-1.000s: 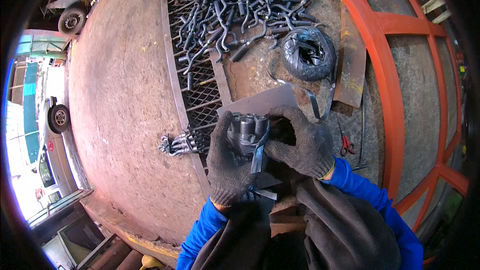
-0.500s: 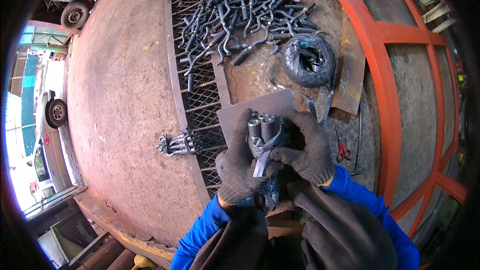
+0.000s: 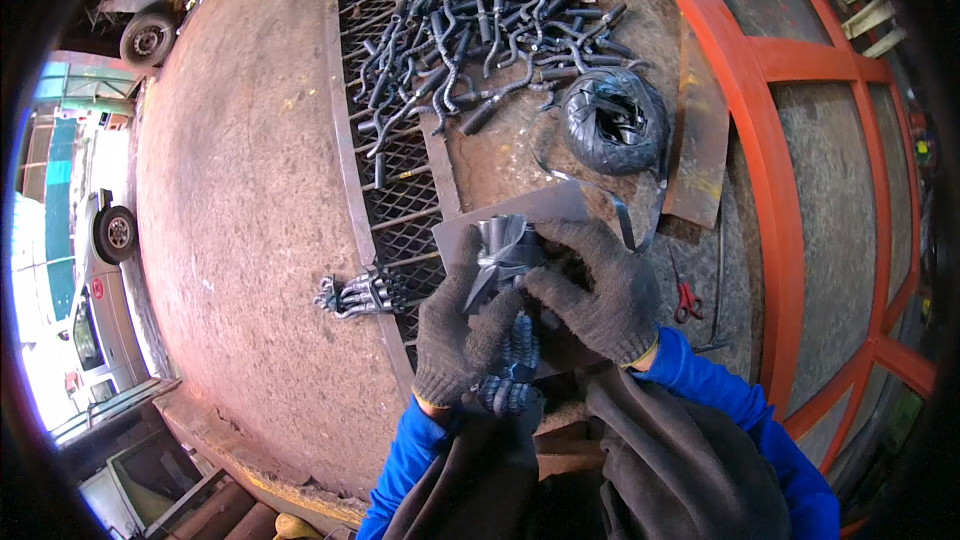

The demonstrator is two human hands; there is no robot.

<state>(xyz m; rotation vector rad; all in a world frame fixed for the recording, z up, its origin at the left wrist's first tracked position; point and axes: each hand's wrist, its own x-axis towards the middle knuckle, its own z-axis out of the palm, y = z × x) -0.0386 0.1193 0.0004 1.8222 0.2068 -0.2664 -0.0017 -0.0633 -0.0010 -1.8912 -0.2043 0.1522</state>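
Observation:
Upright in front of me is a bundle of ribbed metal rods with smooth sleeve ends [image 3: 516, 350], wrapped near its top with a grey plastic strip [image 3: 497, 265]. My left hand [image 3: 455, 330], in a dark knit glove, is closed round the bundle's left side, the strip's loose end lying by its fingers. On the other side my gloved right hand [image 3: 598, 295] has its thumb and fingertips pressed against the wrapped part; whether strip is pinched there is hidden. Behind the bundle lies a flat grey metal plate [image 3: 462, 238].
A heap of bent rods [image 3: 480, 35] lies ahead, partly over a mesh grating [image 3: 405, 205]. Right of it sits a roll of black plastic strip [image 3: 615, 122]. A tied rod bundle [image 3: 362, 293] rests left. Red scissors [image 3: 687, 304] lie near an orange frame [image 3: 775, 200].
The bundle has tilted, showing its wrapped side and ribbed lower part more. The strip's loose end has swung left, and my right hand has shifted slightly left.

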